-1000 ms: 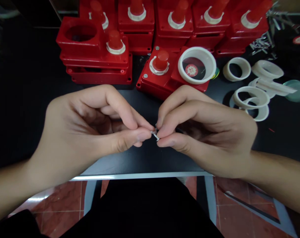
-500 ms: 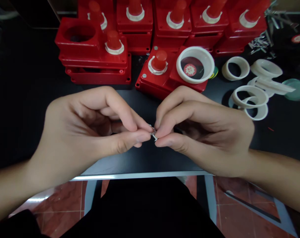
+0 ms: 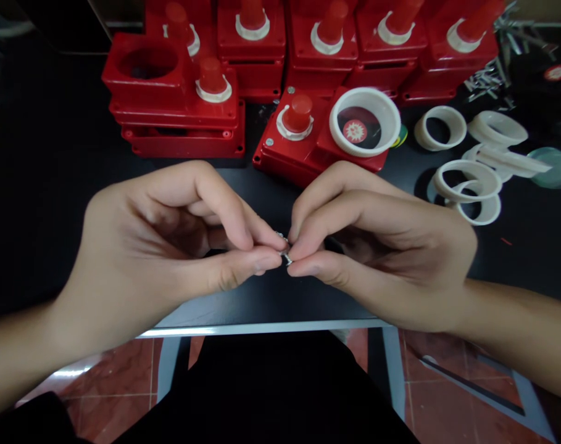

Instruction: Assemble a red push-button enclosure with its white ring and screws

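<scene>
Over the front of the black table, my left hand and my right hand meet fingertip to fingertip. Between them is a small silver screw, mostly covered by the fingers. Thumb and fingers of both hands are pinched on it. Another bit of metal shows just above the left fingertips, too small to make out. Just beyond the hands lies a red box with a red knob in a white collar. A white ring surrounds a dark disc with a red-and-white emblem on that box.
More red boxes with knobs stand in rows behind. Several white plastic rings and a clear round lens lie at the right. Loose screws are heaped at the back right. The table's metal edge runs close to me.
The fingertips have shifted very slightly around the screw, and a bit more metal shows above the left fingertips. Everything else looks the same.
</scene>
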Demonstrator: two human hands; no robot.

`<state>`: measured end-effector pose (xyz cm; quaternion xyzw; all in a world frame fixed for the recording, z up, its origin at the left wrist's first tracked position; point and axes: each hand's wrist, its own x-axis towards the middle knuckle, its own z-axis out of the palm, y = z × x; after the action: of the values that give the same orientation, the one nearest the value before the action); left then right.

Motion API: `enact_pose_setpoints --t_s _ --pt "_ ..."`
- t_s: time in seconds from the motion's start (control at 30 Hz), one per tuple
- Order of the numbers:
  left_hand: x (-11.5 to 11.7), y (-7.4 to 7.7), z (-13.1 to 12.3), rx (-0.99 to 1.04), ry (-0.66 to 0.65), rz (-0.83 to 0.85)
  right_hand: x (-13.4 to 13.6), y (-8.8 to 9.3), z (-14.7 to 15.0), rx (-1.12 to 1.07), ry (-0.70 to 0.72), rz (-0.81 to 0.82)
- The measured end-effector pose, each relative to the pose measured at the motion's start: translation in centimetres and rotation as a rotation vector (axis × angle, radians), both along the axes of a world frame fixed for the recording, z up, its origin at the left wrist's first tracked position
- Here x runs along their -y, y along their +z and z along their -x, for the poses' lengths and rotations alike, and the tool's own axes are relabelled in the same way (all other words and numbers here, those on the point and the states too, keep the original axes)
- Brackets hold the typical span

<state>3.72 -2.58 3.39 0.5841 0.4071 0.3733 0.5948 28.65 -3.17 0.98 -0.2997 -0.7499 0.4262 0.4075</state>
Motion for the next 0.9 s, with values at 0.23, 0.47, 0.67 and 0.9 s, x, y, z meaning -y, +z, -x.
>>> enact_pose_setpoints --t_s 0.23,0.47,0.67,0.9 --pt "-0.3 -0.4 0.4 0.020 -0.013 -0.003 0.0 -0.1 0.2 -0.027 0.014 0.009" --pt "-0.2 -0.4 0.2 0.039 -0.020 -0.006 0.1 -0.1 0.0 0.008 -0.007 -0.014" --pt "0.0 -0.1 0.1 -0.015 -0.011 -0.096 0.3 -0.5 0.3 -0.064 -0.007 0.025" --pt "0.1 0.0 1.3 -0.173 -0.020 -0.325 0.7 -0.6 0.6 -0.131 0.019 0.141"
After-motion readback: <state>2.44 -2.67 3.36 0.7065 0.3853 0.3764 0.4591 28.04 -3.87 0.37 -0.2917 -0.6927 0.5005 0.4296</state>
